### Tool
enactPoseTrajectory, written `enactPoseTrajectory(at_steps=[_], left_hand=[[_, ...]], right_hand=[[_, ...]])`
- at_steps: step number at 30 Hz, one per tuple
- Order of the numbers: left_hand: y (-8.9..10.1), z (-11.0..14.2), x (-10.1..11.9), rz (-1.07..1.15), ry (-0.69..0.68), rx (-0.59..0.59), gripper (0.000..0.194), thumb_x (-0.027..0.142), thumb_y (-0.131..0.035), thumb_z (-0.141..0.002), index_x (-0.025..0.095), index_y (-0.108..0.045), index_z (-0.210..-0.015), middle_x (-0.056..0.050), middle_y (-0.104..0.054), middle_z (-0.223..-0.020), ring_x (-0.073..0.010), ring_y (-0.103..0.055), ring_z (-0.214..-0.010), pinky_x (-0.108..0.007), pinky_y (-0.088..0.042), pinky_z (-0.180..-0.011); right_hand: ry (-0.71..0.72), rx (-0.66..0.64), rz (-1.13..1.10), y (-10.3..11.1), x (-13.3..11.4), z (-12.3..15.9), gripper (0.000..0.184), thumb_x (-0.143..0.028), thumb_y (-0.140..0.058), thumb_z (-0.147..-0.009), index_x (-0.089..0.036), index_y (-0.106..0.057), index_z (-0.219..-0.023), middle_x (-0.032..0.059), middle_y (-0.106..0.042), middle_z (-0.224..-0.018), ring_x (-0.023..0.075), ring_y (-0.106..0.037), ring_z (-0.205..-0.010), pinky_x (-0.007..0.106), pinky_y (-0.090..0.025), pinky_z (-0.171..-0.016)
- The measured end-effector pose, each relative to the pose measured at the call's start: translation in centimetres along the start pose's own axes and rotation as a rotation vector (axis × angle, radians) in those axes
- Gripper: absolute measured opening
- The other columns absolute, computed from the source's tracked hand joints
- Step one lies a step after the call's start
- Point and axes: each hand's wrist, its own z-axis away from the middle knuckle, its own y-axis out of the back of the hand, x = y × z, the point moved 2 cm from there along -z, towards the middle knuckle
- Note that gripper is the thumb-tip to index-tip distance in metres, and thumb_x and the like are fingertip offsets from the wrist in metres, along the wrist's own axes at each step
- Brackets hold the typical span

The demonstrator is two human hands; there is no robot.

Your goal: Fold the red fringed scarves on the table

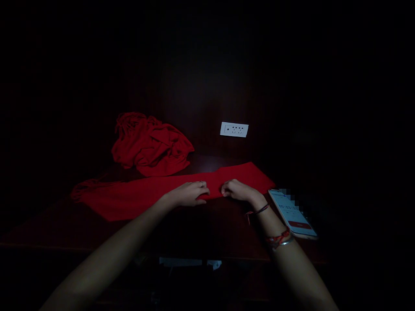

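Touching red cloth (129, 198), hands (190, 193) w/ fingers bent.

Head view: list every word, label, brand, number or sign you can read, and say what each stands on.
"00:03:" on the screen of the phone; the digits after it are too unclear to read.
Smaller marks on that screen, including on its red button: too small to read.
Wall socket, flat red cloth, crumpled red cloth: no readable text.
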Motion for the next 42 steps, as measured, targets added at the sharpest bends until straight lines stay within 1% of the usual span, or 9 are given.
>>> enactPoseTrajectory(at_steps=[5,7,14,21,25,29,36,39,42], left_hand=[[-1.4,0.1,-1.1,0.186,0.142,-0.259,0.068,0.058,-0.04,-0.07,0.028,-0.019,-0.127,-0.005,-0.021,-0.133,-0.0284,-0.015,-0.119,-0.044,-0.019,-0.09],[-1.7,0.1,-1.6,0.209,0.196,-0.299,0.066,0.06,-0.035,-0.071,0.03,-0.016,-0.127,-0.004,-0.019,-0.133,-0.03,-0.013,-0.119,-0.048,-0.017,-0.089],[-1.9,-0.7,-2.1,0.044,0.176,0.025,0.041,0.041,-0.015,-0.086,0.027,-0.039,-0.117,-0.004,-0.033,-0.126,-0.0194,-0.029,-0.113,-0.038,-0.021,-0.091],[-3.9,-1.7,-4.3,0.126,0.311,-0.214,0.06,0.06,-0.024,-0.075,0.031,-0.014,-0.127,-0.007,-0.007,-0.135,-0.0321,-0.01,-0.12,-0.05,-0.016,-0.089],[-3.8,-1.4,-4.8,0.1,0.307,-0.205,0.058,0.056,-0.024,-0.078,0.029,-0.013,-0.128,-0.009,-0.006,-0.135,-0.0298,-0.009,-0.12,-0.048,-0.016,-0.091],[-3.3,-1.4,-3.2,0.017,0.127,-0.064,0.048,0.043,-0.024,-0.083,0.026,-0.017,-0.127,-0.006,-0.005,-0.135,-0.0227,-0.001,-0.122,-0.042,-0.012,-0.095],[-3.6,-1.7,-1.6,0.096,0.044,-0.181,0.048,0.046,-0.017,-0.084,0.03,-0.01,-0.128,-0.002,-0.009,-0.135,-0.0221,-0.006,-0.122,-0.045,-0.01,-0.095],[-3.6,-1.6,-2.1,0.115,0.098,-0.179,0.052,0.053,-0.019,-0.081,0.033,-0.007,-0.128,-0.002,0.0,-0.136,-0.026,-0.001,-0.121,-0.048,-0.009,-0.093],[-3.6,-1.5,-2.5,0.133,0.174,-0.206,0.06,0.059,-0.023,-0.076,0.033,-0.006,-0.128,-0.005,0.001,-0.135,-0.0304,0.001,-0.12,-0.05,-0.008,-0.092]], right_hand=[[0.039,-0.066,-0.028,-0.3,0.1,-0.2,0.016,-0.001,-0.047,-0.063,-0.013,-0.058,-0.067,0.0026,-0.057,-0.07,0.0098,-0.049,-0.065,0.019,-0.036,-0.062],[0.046,-0.074,-0.032,-0.4,0.1,-0.2,0.017,-0.001,-0.047,-0.063,-0.013,-0.058,-0.067,0.0026,-0.056,-0.071,0.0096,-0.049,-0.065,0.019,-0.036,-0.063],[0.025,-0.052,-0.003,-0.4,-0.1,-0.3,0.015,-0.002,-0.049,-0.062,-0.013,-0.058,-0.066,0.0031,-0.056,-0.073,0.0104,-0.049,-0.067,0.019,-0.037,-0.064],[-0.001,-0.062,-0.014,-0.3,-0.1,-0.2,0.009,-0.008,-0.054,-0.062,-0.014,-0.06,-0.065,0.0027,-0.058,-0.072,0.0112,-0.051,-0.068,0.02,-0.037,-0.065],[-0.016,-0.083,-0.03,-0.2,-0.4,-0.3,0.009,-0.009,-0.056,-0.061,-0.014,-0.062,-0.065,0.0019,-0.059,-0.07,0.0111,-0.052,-0.066,0.02,-0.037,-0.064],[-0.023,-0.1,-0.094,0.4,-0.4,0.0,0.009,-0.016,-0.056,-0.064,-0.015,-0.064,-0.068,0.0017,-0.061,-0.073,0.0116,-0.054,-0.067,0.02,-0.038,-0.065],[-0.223,0.172,-0.002,1.7,2.6,1.4,0.037,-0.037,-0.043,-0.077,-0.015,-0.053,-0.105,0.0092,-0.053,-0.106,0.0178,-0.045,-0.1,0.029,-0.032,-0.085],[-0.45,-0.023,0.021,0.4,4.4,2.0,0.062,-0.046,-0.046,-0.072,-0.015,-0.031,-0.124,0.0128,-0.029,-0.128,0.0238,-0.024,-0.117,0.036,-0.025,-0.092],[-0.543,-0.197,-0.012,-0.5,5.5,2.4,0.067,-0.049,-0.039,-0.075,-0.015,-0.018,-0.129,0.012,-0.014,-0.134,0.0244,-0.012,-0.121,0.039,-0.02,-0.095]])
